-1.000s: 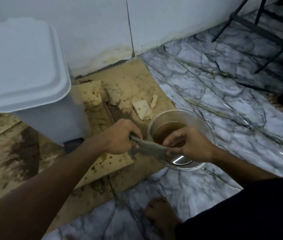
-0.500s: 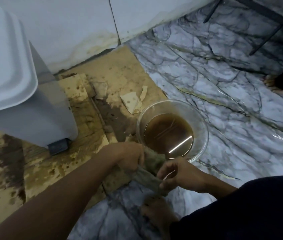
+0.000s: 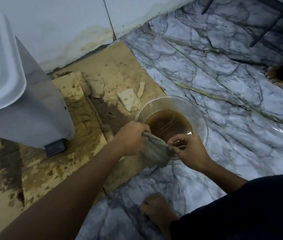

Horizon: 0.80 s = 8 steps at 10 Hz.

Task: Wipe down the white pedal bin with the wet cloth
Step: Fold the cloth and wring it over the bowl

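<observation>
The white pedal bin (image 3: 33,108) stands at the left with its lid closed and its dark pedal (image 3: 55,147) at the base. A grey wet cloth (image 3: 154,152) hangs between both hands, spread slackly, at the near rim of a clear bowl (image 3: 201,118) of brown water. My left hand (image 3: 131,137) grips the cloth's left end in a fist. My right hand (image 3: 189,150) pinches its right edge with the fingertips. Both hands are well to the right of the bin, apart from it.
Stained, wet cardboard sheets (image 3: 102,80) lie under the bin and up to the white wall (image 3: 64,28). Marble-patterned floor (image 3: 223,75) spreads to the right. My bare foot (image 3: 158,209) is below the hands. Another person's foot (image 3: 275,76) and black metal legs (image 3: 265,26) are at the far right.
The view has shifted slightly back up. The cloth, twisted tight between the hands a second ago, is now loosened and spread. Both hands have stayed at the bowl's near rim.
</observation>
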Available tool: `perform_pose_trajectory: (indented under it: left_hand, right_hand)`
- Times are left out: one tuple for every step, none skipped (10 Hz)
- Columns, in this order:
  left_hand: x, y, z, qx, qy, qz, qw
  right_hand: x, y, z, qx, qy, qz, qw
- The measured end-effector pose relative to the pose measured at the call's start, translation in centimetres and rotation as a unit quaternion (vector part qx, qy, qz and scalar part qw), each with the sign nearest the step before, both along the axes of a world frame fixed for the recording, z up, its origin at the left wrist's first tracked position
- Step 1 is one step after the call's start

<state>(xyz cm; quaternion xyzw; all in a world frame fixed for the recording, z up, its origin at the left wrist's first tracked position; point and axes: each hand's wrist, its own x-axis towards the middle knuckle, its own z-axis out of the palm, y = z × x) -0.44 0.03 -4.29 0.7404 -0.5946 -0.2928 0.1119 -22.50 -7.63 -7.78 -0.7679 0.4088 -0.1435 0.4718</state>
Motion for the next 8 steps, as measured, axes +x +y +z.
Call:
perform_pose_trajectory:
  left_hand:
    - [-1.3, 0.7, -1.4, -0.001, -0.047, -0.022, 0.999]
    - [-1.1, 1.3, -1.5, -0.043, -0.107, -0.045, 0.992]
    - [-0.9, 1.8, -1.3, -0.018, -0.143, -0.131, 0.981]
    - [-1.0, 2.0, -1.8, -0.003, -0.154, -0.174, 0.973]
    - [-1.1, 1.9, -2.6, -0.013, -0.168, -0.177, 0.970]
    - [-1.3, 2.0, -2.8, -0.016, -0.157, -0.176, 0.972]
    - [-0.5, 2.5, -2.2, -0.021, -0.153, -0.157, 0.975]
    - [0.1, 3.8, -0.3, -0.032, -0.156, -0.137, 0.978]
  right_hand:
    - [-0.2, 0.5, -1.3, -0.106, 0.044, 0.056, 0.992]
    - [-0.1, 1.4, -1.6, -0.169, 0.040, 0.098, 0.980]
    - [0.3, 1.8, -1.6, -0.205, 0.045, 0.148, 0.966]
    - [0.7, 2.1, -1.6, -0.187, 0.059, 0.182, 0.964]
    - [1.0, 2.3, -1.4, -0.156, 0.058, 0.186, 0.968]
    - [1.0, 2.5, -1.3, -0.149, 0.060, 0.188, 0.969]
    - [2.0, 2.1, -1.3, -0.174, 0.045, 0.199, 0.964]
    - [2.1, 2.1, 0.0, -0.163, 0.020, 0.173, 0.971]
